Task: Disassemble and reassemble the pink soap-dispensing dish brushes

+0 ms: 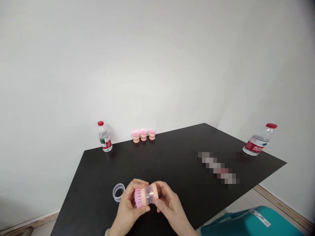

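Both hands hold one scrub brush sideways above the black table. It has pink bristles, peach bands and a clear waisted middle. My left hand is wrapped round the bristle end, its thumb below and fingers above. At the opposite end, the fingers and thumb of my right hand grip the peach base. Just left of my left hand, a translucent ring lies on the table.
Three similar brushes stand in a row by the wall. Water bottles with red caps stand at the left and right. A pixelated strip hides something on the table. A teal stool or bin sits lower right.
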`<state>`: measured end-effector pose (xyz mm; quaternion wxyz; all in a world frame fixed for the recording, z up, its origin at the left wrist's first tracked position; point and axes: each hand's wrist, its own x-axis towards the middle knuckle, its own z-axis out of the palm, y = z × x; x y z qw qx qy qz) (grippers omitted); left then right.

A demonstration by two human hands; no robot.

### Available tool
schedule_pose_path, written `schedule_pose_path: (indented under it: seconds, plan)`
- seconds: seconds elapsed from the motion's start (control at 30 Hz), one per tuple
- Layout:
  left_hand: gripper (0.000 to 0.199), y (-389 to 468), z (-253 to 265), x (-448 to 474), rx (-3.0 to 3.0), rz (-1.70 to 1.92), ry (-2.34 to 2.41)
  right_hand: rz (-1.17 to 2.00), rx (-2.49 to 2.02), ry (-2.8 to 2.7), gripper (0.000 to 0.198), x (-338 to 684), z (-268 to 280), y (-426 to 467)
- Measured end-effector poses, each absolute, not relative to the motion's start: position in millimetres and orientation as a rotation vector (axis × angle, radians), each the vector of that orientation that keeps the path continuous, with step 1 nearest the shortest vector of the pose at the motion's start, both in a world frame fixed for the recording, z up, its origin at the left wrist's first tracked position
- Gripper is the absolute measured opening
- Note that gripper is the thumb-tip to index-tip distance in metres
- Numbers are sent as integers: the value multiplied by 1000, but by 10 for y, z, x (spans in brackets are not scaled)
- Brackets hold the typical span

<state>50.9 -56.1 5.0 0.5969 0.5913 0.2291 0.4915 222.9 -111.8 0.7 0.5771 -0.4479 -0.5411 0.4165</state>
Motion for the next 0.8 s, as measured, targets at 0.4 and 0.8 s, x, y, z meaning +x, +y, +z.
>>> schedule_pose_path:
  seconds: [0.4, 0.8]
  plan:
    - [46, -578, 36, 550, 1423, 1093, 593, 937, -1080, -1307, 34, 2284, 46, -1097]
    - [73, -542, -320, 655, 1321, 1187, 831, 693, -1146, -2063, 61, 2578, 604, -1016]
